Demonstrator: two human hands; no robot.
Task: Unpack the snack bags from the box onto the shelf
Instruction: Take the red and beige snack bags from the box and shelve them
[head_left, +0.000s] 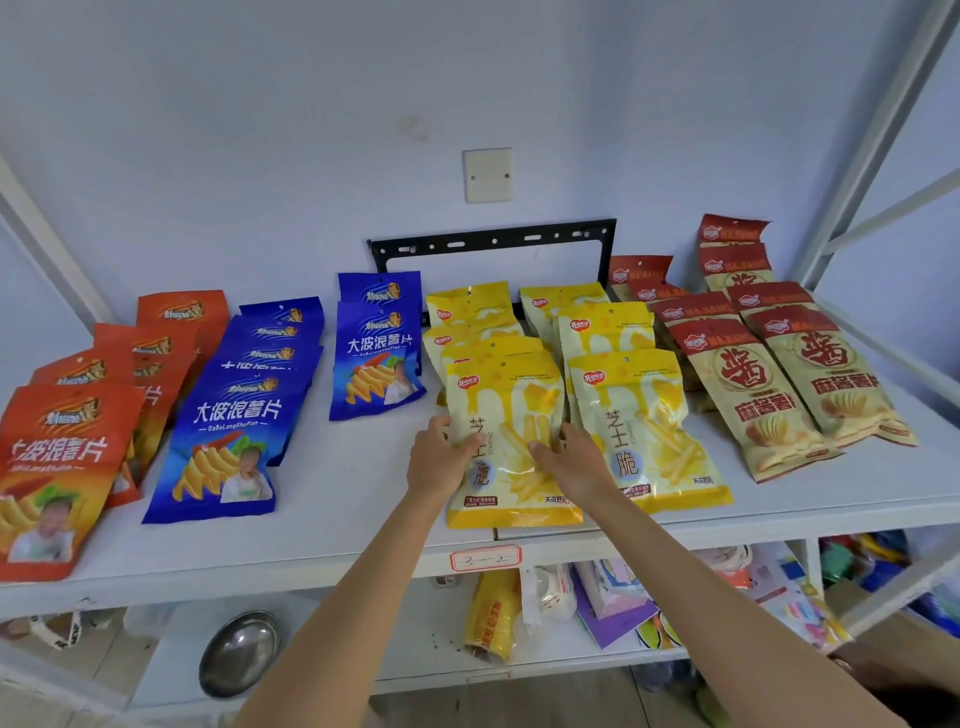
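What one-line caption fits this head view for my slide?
Both hands, left hand and right hand, set a yellow snack bag on the white shelf among orange, blue and red bags.

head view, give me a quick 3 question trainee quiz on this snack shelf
1. True or false: both hands touch the front yellow bag.
2. Which bags lie farthest left on the shelf? A orange B blue C yellow
3. Fill in: the steel bowl sits on the ____ shelf.

Key: 1 true, left hand and right hand are on its two sides. 2 A, orange bags. 3 lower.
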